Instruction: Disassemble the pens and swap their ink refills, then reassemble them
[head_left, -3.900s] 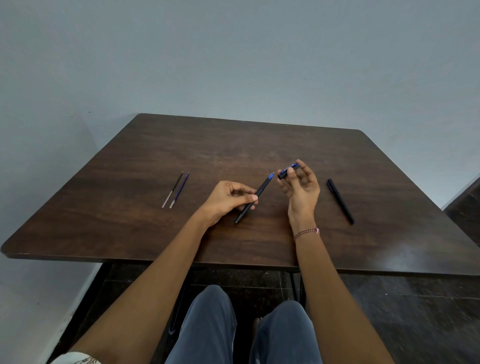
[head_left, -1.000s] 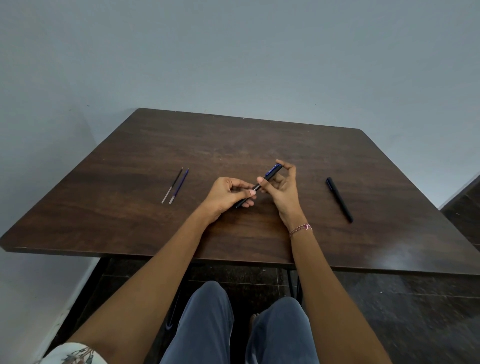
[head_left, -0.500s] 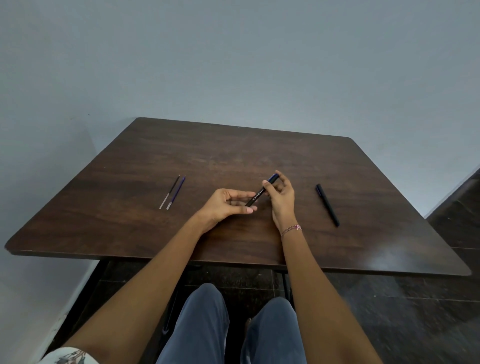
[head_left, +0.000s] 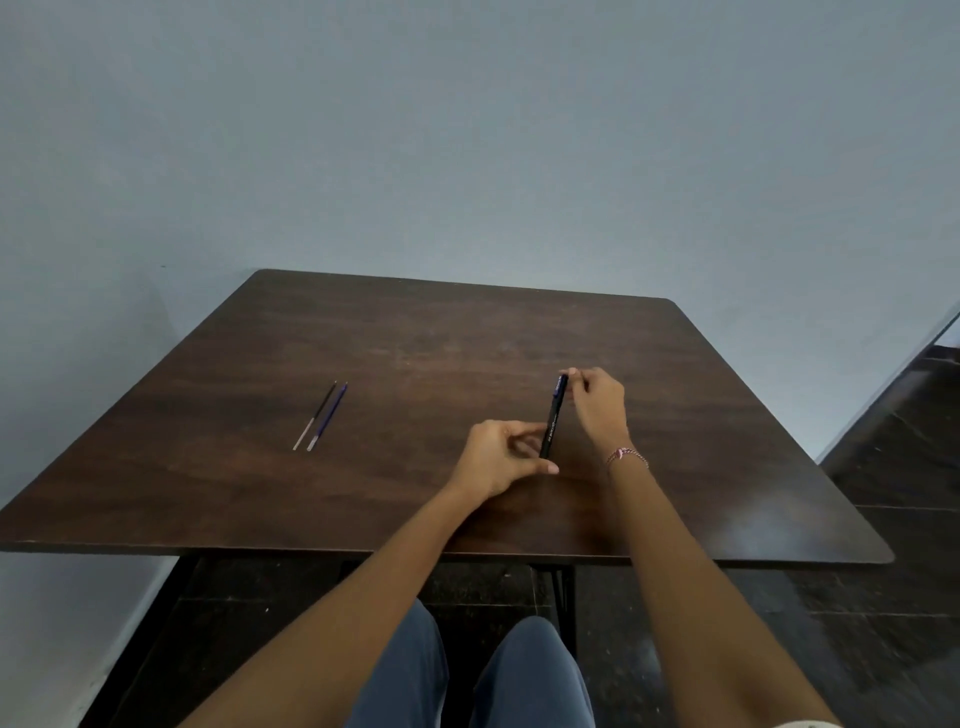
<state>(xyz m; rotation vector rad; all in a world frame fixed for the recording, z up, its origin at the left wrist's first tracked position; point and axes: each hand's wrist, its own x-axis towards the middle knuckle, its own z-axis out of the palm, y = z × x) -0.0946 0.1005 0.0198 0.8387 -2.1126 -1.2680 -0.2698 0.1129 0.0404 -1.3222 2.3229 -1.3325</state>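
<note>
1. Since half a second ago the pen (head_left: 552, 415) has swung from a slant to point almost straight away from the person. The second black pen, which then lay right of the right hand (head_left: 597, 405), no longer shows; whether that hand covers it cannot be told.
2. The pen's near tip is hidden by the left hand (head_left: 498, 457), so contact with the table (head_left: 415, 338) cannot be judged. The barrel print is too small to read.
3. The left hand's forefinger and thumb are curled and pinch the pen's near part. The right hand's fingertips pinch its blue far end.
4. A dark refill (head_left: 315, 417) and a blue refill (head_left: 328, 415) lie side by side on the table, well left of the hands.
5. There is a bracelet (head_left: 626, 456) on the right wrist.
</note>
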